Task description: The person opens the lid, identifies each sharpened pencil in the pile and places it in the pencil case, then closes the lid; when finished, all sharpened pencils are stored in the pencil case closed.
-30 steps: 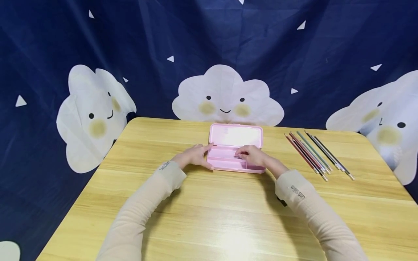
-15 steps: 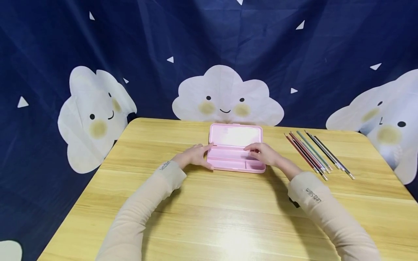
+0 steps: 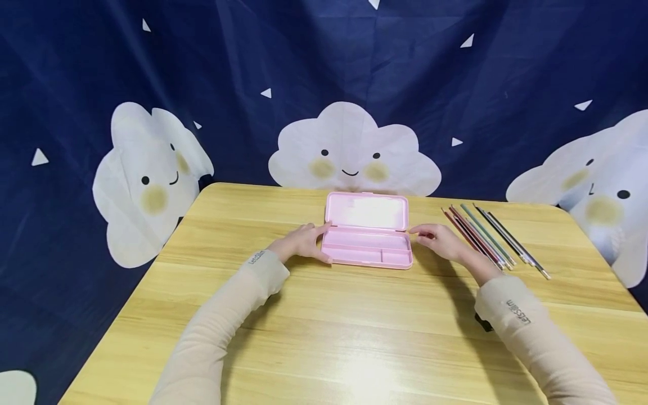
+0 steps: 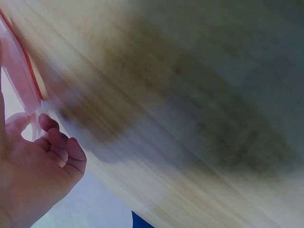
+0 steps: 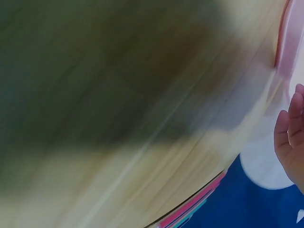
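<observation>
A pink pencil case lies with its lid raised at the back middle of the table, its divided compartments bare. My left hand grips the case's left end, thumb at the front corner and index finger near the hinge. In the left wrist view the other fingers of that hand are curled beside the case. Just off the right end of the case is my right hand, fingers loosely bent and holding nothing. The right wrist view shows only part of this hand near the case.
Several coloured and dark pencils lie side by side at the back right, close beyond the right hand and wrist. The wooden table ends against a dark blue curtain printed with white clouds.
My right hand has moved right, out from over the compartments to beyond the case's right end. The left hand and the case have stayed where they were.
</observation>
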